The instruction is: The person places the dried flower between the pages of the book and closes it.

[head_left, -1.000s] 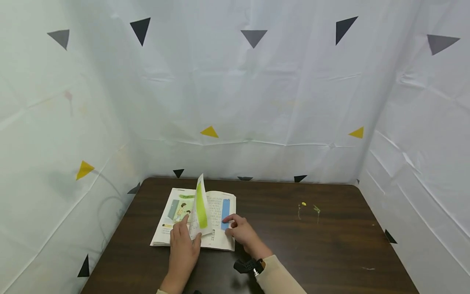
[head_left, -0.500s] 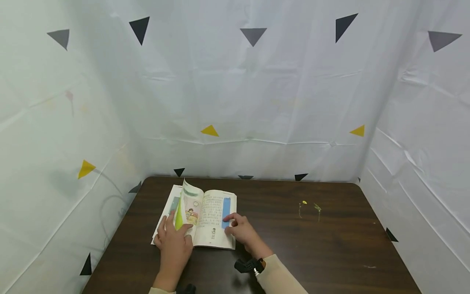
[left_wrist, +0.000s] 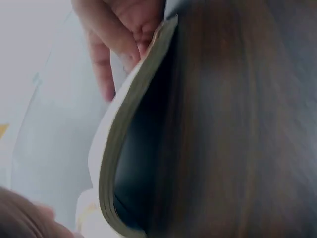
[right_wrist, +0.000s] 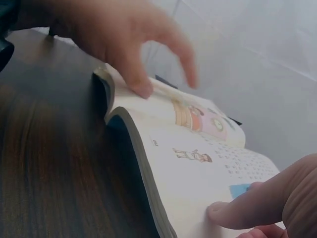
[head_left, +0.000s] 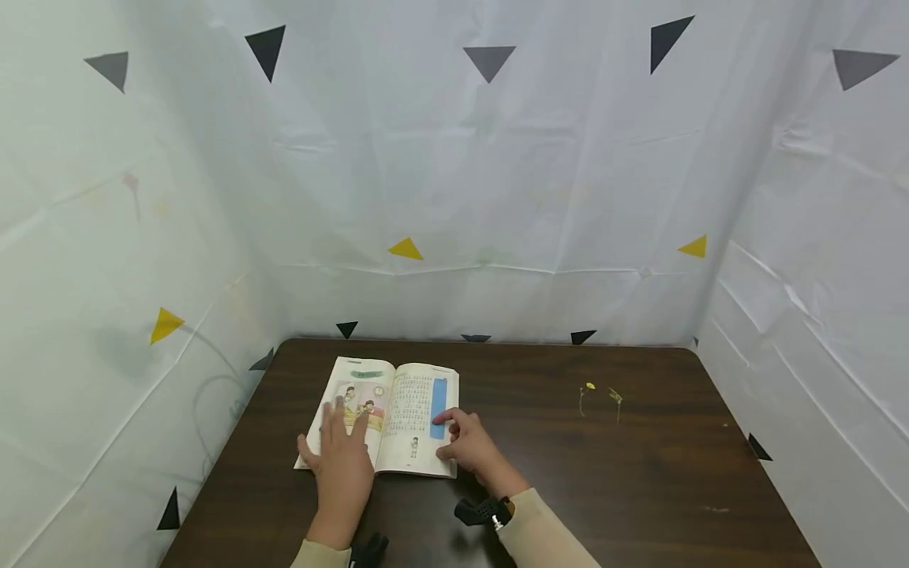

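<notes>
An open picture book (head_left: 394, 450) lies on the dark wooden table. Its left page carries a coloured drawing of children and a clock; the right page has rows of print, a blue panel (head_left: 439, 394) and a small standing figure. My left hand (head_left: 344, 465) spreads its fingers over the left page, hiding part of the drawing. On the right page, my right hand (head_left: 472, 450) rests near the outer edge, index fingertip at the blue panel and thumb (right_wrist: 242, 208) on the white paper below it. The book's layered page edges (left_wrist: 111, 163) show in the left wrist view.
Two small plant sprigs lie right of the book: one with a yellow flower (head_left: 589, 386), one greenish (head_left: 616, 397). White sheeting (head_left: 490, 189) with triangles encloses the brown table (head_left: 660, 465) at the back and sides. A black wrist device (head_left: 483, 513) sits on the right wrist.
A page that stood raised in the middle has swung left and now lies flat. My left hand moved left with it and then spread over the page. My right hand stayed put.
</notes>
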The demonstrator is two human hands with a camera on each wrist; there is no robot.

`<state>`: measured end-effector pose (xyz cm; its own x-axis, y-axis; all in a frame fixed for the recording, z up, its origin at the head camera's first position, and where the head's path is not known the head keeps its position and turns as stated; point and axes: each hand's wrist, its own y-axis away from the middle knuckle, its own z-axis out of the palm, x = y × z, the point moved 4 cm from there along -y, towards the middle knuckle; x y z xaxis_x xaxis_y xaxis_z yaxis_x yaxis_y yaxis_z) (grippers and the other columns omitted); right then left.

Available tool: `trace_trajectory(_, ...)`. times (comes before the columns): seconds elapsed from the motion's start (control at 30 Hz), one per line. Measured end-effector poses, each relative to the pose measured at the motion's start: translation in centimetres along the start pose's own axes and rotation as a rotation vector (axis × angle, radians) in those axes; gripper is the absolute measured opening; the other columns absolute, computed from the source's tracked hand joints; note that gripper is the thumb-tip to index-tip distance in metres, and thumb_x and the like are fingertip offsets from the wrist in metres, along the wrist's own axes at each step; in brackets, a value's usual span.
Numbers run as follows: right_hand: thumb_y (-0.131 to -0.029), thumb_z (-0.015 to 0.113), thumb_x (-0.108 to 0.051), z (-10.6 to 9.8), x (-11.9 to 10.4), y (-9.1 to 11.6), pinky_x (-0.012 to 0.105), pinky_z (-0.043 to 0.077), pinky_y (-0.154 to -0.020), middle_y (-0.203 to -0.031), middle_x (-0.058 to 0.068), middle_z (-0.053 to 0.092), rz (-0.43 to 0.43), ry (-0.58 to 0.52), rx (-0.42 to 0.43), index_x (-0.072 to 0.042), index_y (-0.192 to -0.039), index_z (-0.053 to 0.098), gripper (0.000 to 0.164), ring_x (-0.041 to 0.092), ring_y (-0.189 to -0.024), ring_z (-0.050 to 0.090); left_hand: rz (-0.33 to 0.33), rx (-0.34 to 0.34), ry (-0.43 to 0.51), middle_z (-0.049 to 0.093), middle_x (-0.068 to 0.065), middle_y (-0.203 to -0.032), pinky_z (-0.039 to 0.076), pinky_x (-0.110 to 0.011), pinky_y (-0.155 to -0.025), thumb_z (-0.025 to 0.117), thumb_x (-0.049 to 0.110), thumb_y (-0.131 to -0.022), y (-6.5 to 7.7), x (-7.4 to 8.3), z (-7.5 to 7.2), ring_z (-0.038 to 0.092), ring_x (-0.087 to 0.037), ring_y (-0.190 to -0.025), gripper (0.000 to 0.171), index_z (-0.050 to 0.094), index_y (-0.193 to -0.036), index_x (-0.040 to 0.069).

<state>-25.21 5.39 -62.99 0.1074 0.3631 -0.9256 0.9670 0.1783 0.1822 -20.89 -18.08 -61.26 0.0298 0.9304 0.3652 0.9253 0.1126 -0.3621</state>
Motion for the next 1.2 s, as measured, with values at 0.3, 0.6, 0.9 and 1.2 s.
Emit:
trace_trajectory(0.3,-0.083,0.085,0.006,0.3,0.2,-0.2,0.032,0.041,-0.067,-0.108,0.015,0.048,-0.037,0.031,0.007,-0.009,-0.125,0.073,0.046,0.026,-0.092,0.045,0.127,-0.241,-0.010,0.040,-0.030,-0.171,0.021,-0.079,-0.126,0.071,0.066,-0.098,1.4,3.2,4.4,0.024,-0.054,-0.165,0.093,0.047,-0.164,0.005)
trace_trajectory(0.6,-0.097,0.081,-0.013,-2.5,0.4,0.8,0.032,0.045,-0.066,-0.100,0.012,0.063,-0.048,0.101,0.048,-0.005,-0.119,0.072,0.025,0.021,-0.081,0.054,0.121,-0.257,-0.027,0.030,-0.027,-0.176,0.019,-0.083,-0.123,0.071,0.088,-0.082,1.5,3.3,5.0,0.014,-0.054,-0.167,0.120,0.040,-0.169,0.011)
trace_trajectory(0.9,-0.098,0.077,-0.018,-13.7,2.5,4.3,0.046,0.057,-0.076,-0.095,0.007,0.077,0.010,0.489,0.293,-0.008,-0.103,0.073,0.012,0.023,-0.082,0.069,0.095,-0.294,0.008,0.025,-0.026,-0.178,0.022,-0.085,-0.119,0.071,0.092,-0.077,1.9,3.8,5.9,0.009,-0.055,-0.168,0.128,0.037,-0.170,0.011)
trace_trajectory(1.2,-0.099,0.071,-0.021,-22.4,5.5,5.4,0.057,0.060,-0.079,-0.107,0.023,0.081,0.151,0.569,0.484,0.002,-0.110,0.079,0.027,0.035,-0.085,0.074,0.120,-0.257,-0.067,0.036,-0.030,-0.172,0.039,-0.078,-0.111,0.077,0.091,-0.072,1.3,4.1,5.1,0.021,-0.057,-0.164,0.129,0.044,-0.166,0.008)
